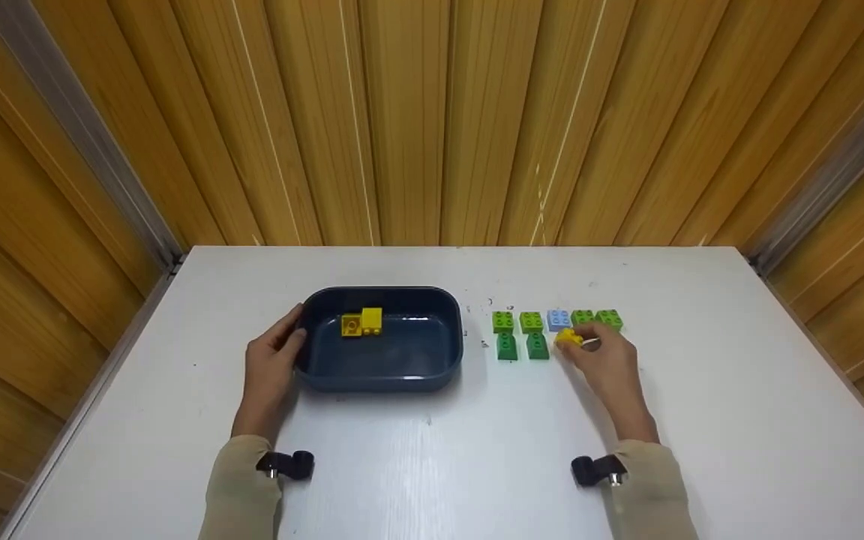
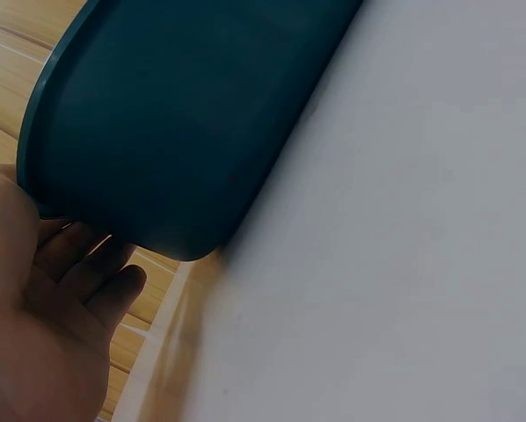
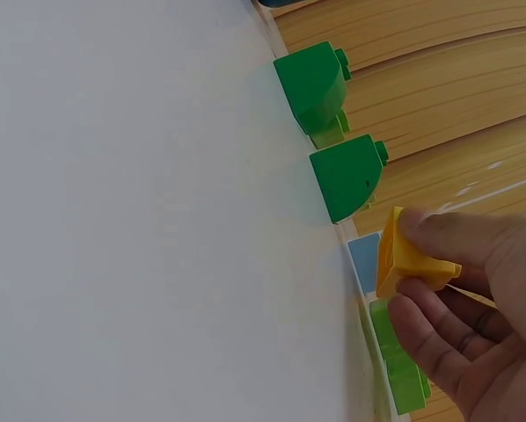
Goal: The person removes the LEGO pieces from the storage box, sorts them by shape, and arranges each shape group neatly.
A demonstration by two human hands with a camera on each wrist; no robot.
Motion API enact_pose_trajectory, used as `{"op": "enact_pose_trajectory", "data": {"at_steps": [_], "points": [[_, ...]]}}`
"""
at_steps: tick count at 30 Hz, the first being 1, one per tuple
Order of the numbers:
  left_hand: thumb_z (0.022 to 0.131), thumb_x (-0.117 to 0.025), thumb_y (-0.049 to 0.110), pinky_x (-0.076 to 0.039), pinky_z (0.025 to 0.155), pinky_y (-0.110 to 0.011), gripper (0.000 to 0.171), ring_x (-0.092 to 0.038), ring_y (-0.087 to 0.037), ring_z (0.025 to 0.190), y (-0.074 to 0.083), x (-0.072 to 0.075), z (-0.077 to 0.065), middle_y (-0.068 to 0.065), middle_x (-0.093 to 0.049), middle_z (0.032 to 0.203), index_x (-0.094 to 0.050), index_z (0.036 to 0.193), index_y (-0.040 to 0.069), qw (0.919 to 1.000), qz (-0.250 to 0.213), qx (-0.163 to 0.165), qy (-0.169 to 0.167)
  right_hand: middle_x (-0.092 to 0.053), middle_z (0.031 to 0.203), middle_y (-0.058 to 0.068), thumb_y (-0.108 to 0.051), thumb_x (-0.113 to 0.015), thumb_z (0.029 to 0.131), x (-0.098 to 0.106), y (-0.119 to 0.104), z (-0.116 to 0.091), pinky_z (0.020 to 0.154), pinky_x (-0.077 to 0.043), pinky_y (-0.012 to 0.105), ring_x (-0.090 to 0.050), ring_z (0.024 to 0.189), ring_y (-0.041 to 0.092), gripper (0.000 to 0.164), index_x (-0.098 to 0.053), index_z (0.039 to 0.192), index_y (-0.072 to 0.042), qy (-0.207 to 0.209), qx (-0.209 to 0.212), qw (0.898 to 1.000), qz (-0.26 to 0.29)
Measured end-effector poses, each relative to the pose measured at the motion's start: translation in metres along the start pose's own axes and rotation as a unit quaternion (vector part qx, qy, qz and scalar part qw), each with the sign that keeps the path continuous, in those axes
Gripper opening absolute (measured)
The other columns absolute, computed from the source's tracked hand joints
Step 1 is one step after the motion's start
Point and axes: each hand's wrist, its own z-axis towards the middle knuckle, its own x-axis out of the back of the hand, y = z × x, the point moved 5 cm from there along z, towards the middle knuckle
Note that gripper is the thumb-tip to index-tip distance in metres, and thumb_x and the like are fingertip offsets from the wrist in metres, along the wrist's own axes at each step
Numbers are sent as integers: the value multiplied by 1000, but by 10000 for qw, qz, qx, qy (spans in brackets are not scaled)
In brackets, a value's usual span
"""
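Note:
My left hand (image 1: 268, 367) grips the left end of a dark blue rectangular dish (image 1: 381, 382), thumb over the rim and fingers outside. In the left wrist view the dish's outer wall (image 2: 175, 132) shows beside the fingers. Two yellow toy bricks (image 1: 372, 320) lie inside, toward the back left. My right hand (image 1: 616, 367) pinches another yellow toy brick (image 3: 411, 262) between thumb and fingers. It is just in front of a light blue brick (image 1: 558, 319) and right of two dark green curved bricks (image 1: 538, 347).
Several lime green bricks (image 1: 502, 322) stand in the back row with the light blue one, right of the dish. All are on a white table (image 1: 432, 450). Wood-look panels (image 1: 402, 127) rise behind the table's far edge and at both sides.

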Motion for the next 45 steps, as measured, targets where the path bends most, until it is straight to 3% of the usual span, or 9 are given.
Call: {"op": "enact_pose_trajectory", "data": {"at_steps": [6,11,17,23,30,38,45], "points": [[110,-57,9,-35,124,-38,45,-45,-25,150,-2,-1,0,-10,-54,156,-56,154,6,10000,51,25,15,-63,129,21,-11,-73,101,-2,0,-2,91,-57,35,-62,114,33,39,-64,137,2,-112,72,9999,-91],[110,-56,9,-35,123,-37,45,-45,-24,149,-2,-1,1,-10,-54,157,-55,154,6,10000,71,6,-2,-62,130,22,-8,-71,101,-2,-1,-2,93,-58,37,-63,115,35,39,-64,137,4,-183,161,9996,-121],[110,-56,7,-36,123,-39,44,-46,-26,149,-2,0,2,-11,-55,156,-56,154,5,10000,18,-63,9,-62,128,22,-19,-78,99,0,0,-2,96,-55,42,-62,114,35,46,-64,136,3,-259,137,9995,-110],[110,-56,9,-37,123,-38,43,-45,-26,149,-3,1,1,-11,-55,156,-56,153,6,10000,38,-77,15,-59,142,21,-27,-81,97,4,5,-3,106,-50,51,-56,127,38,57,-60,144,-2,-513,121,9986,18],[110,-57,10,-36,123,-38,44,-45,-26,149,-2,2,-1,-11,-54,156,-57,153,7,9999,129,-55,-8,-59,144,23,-15,-74,100,1,7,-3,105,-52,52,-59,128,40,52,-59,149,-7,-842,457,9954,17],[110,-56,10,-34,124,-37,44,-44,-24,150,-3,1,1,-10,-53,158,-55,154,4,9999,169,-1,-8,-60,143,18,-12,-73,100,-2,10,-3,109,-49,51,-56,129,37,52,-60,150,-12,-937,377,9949,73],[110,-57,9,-35,124,-36,44,-44,-22,149,-3,1,2,-9,-54,156,-56,154,6,9999,131,-2,-6,-59,142,18,-14,-74,100,-1,12,-1,109,-48,49,-55,128,35,52,-58,149,-8,-844,237,9961,116]]}}
